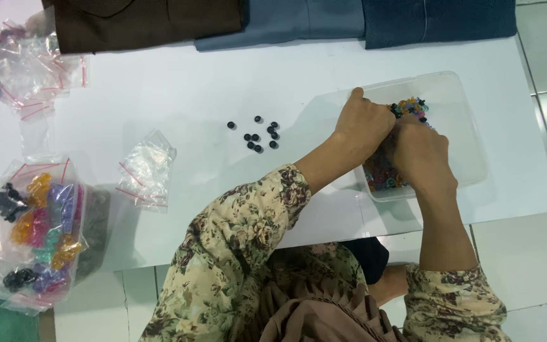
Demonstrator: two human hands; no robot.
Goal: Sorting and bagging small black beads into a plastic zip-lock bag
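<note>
Under both hands' fingers (392, 120), beads (411, 106).

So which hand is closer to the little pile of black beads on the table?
Left. The left hand rests at the clear tub's near edge, just beside the black beads. The right hand is inside the tub, farther away.

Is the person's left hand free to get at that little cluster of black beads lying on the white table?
Probably yes. The left hand is at the clear tub rim, and the black beads lie loose just beside it, with only bare table between.
</note>
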